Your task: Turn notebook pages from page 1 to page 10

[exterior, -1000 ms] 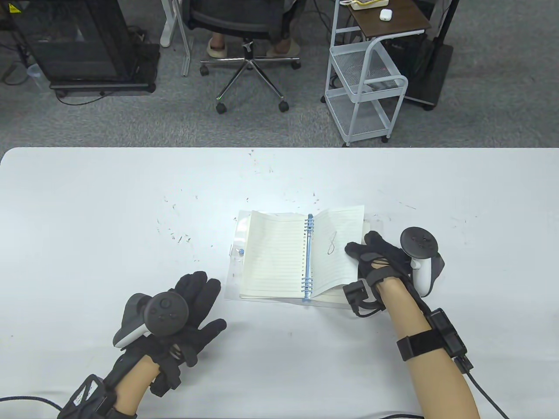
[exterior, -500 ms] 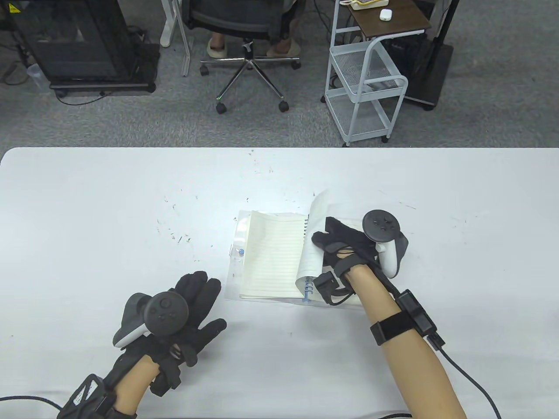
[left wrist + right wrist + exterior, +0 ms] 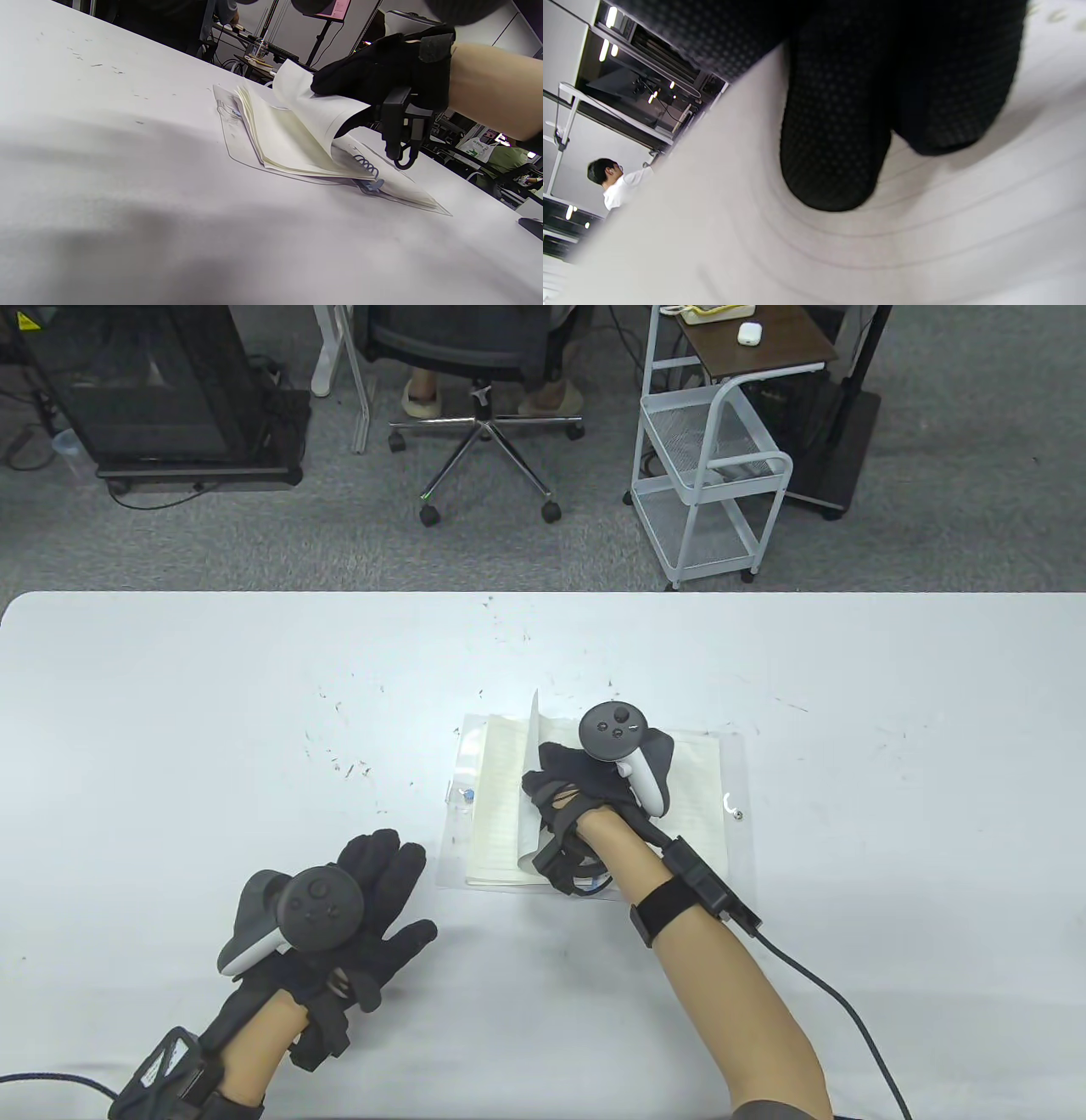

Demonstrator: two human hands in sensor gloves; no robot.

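The ring-bound notebook lies open at the table's middle on its clear plastic cover. My right hand pinches one lined page, which stands curled over the left stack. The left wrist view shows the notebook, the curled page with my right hand above and below it, and the blue rings. In the right wrist view my fingers press on the lined page. My left hand lies flat and empty on the table, left of the notebook.
A small snap button sits on the cover's right flap. Small dark specks dot the white table. Beyond the far edge stand an office chair and a white wire cart.
My right hand has carried the page marked 8 from the right side up and over the rings toward the left stack. The right-hand pages are now uncovered. My left hand has stayed put.
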